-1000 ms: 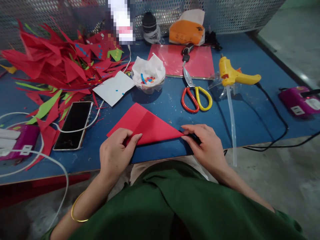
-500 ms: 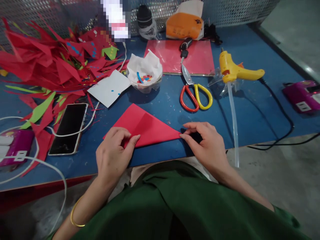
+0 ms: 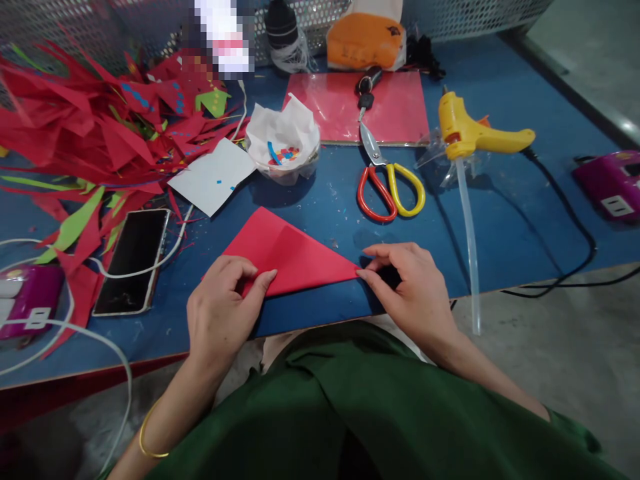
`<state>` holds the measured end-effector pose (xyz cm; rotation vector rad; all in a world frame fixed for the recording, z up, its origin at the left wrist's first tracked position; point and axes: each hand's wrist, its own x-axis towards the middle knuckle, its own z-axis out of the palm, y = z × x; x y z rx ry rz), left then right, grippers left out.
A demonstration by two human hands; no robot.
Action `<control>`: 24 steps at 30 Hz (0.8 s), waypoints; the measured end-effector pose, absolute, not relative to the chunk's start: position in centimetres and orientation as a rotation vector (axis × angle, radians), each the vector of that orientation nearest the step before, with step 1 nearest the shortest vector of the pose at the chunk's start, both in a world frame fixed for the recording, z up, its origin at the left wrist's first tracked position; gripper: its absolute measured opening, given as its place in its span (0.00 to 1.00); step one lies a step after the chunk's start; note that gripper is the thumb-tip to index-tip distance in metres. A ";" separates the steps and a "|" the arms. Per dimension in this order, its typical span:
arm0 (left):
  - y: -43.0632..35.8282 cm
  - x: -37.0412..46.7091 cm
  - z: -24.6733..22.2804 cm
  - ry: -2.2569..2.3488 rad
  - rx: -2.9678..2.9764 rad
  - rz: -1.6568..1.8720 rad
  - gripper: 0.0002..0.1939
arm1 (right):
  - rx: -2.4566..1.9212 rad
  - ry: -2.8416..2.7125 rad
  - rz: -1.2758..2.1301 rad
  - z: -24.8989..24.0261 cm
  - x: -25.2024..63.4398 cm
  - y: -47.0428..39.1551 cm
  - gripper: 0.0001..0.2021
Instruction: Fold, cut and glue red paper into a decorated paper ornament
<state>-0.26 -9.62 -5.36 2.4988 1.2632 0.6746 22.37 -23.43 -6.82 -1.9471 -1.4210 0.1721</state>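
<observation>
WORKSTATION SURROUNDINGS

Presenting a blue tabletop (image 3: pixel 333 200) with a lighter front edge. Bordering the rear with a perforated panel (image 3: pixel 455 20). Exposing grey floor (image 3: pixel 545 353) beyond the front and right edges. Catching a bright glint at upper right.

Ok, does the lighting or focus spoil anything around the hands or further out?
Head view: a dark shadow fills the hollow under the right hand, near the tip of the red paper; head view: light glare on the plastic-wrapped red sheets; head view: pixelation hides whatever is top left of centre; head view: the right-hand purple box looks soft.
</observation>
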 end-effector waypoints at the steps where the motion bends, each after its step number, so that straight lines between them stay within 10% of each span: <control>1: -9.6 -0.3 -5.4 1.264 2.501 0.675 0.12 | -1.945 -1.423 0.175 -6.8 22.4 -23.4 0.08; 24: -10.0 -2.2 -4.6 0.714 2.262 0.683 0.08 | -1.883 -1.477 0.257 -6.6 22.7 -23.8 0.09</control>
